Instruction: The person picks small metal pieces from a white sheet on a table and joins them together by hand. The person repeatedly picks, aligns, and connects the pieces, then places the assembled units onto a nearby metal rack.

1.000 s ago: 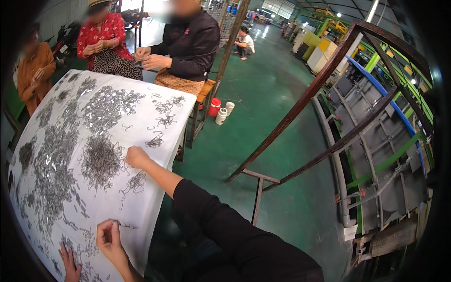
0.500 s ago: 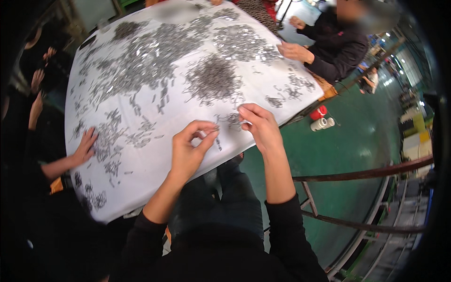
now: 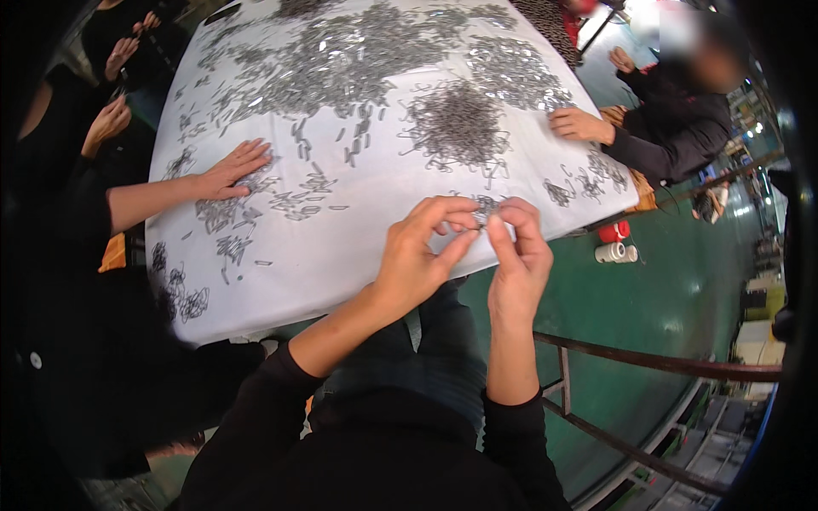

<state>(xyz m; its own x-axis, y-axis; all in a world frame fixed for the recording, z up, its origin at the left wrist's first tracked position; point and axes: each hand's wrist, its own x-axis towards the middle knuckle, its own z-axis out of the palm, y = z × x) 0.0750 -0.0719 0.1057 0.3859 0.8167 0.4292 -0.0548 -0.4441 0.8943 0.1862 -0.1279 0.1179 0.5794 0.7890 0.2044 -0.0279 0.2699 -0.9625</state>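
Observation:
My left hand (image 3: 426, 249) and my right hand (image 3: 521, 260) meet above the near edge of the cloth-covered table (image 3: 298, 264). Thumb and fingers are pinched on each, fingertips almost touching. A small dark metal piece (image 3: 482, 223) shows between them; its exact shape is too small to make out. Just beyond the fingertips lies a little cluster of thin wire pieces (image 3: 486, 203), partly hidden by my hands. Farther away sits a dense heap of dark, bent wire hooks (image 3: 457, 123). Shiny narrow metal pieces (image 3: 341, 60) spread widely across the far side.
At the left a co-worker's hand (image 3: 237, 173) lies flat on scattered pieces. Another person's hand (image 3: 584, 125) rests by a shiny pile (image 3: 515, 72) at the right. Dark wire clumps (image 3: 192, 302) lie at the near left corner. Red and white containers (image 3: 615, 247) stand beyond the right edge.
My hands have come together, fingertips now meeting where they were apart. The co-worker's left-side hand has slid inward over the pieces. The whole view has shifted, so the table appears higher.

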